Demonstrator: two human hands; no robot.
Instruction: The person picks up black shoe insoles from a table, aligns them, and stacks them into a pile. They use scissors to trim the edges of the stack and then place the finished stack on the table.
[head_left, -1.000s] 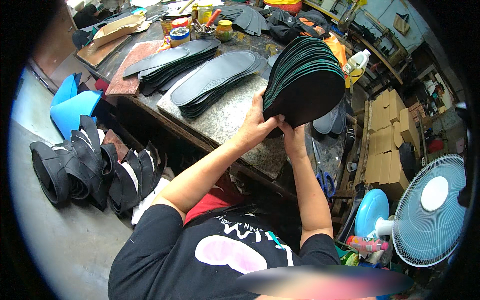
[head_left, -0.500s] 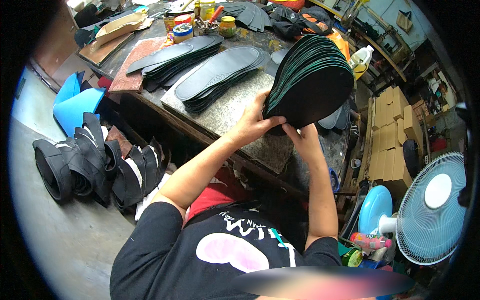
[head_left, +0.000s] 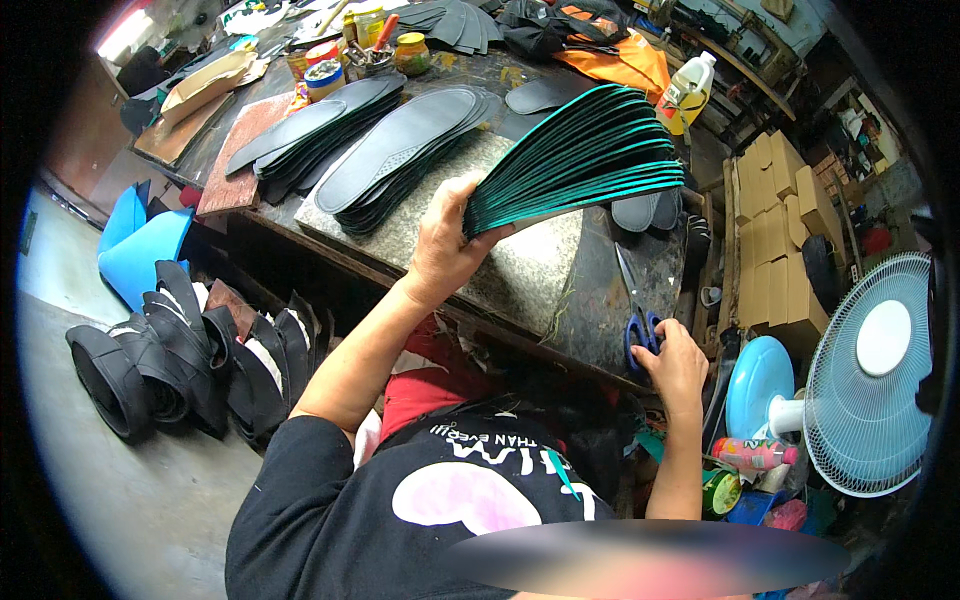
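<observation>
A fanned stack of dark insoles with green edges (head_left: 575,150) is raised above the bench, its layers spread apart at the far right end. My left hand (head_left: 447,240) grips the near left end of it, thumb along the underside and fingers behind. At the bench's right side lies a pair of scissors (head_left: 630,275) with blue handles, blades pointing away from me. My right hand (head_left: 677,365) has its thumb and fingers curled on the handles. Two more piles of black insoles, a left one (head_left: 305,130) and a middle one (head_left: 400,150), rest on the bench.
A speckled stone slab (head_left: 520,285) lies on the bench under the middle pile. Jars (head_left: 411,55) and a plastic jug (head_left: 690,85) stand farther back. Loose insoles (head_left: 635,212) lie beyond the scissors. A fan (head_left: 868,375) and cardboard boxes (head_left: 770,210) are at the right.
My right hand has left the insole stack and come down to the scissors. The stack, now in my left hand alone, has tilted so its green edges face me.
</observation>
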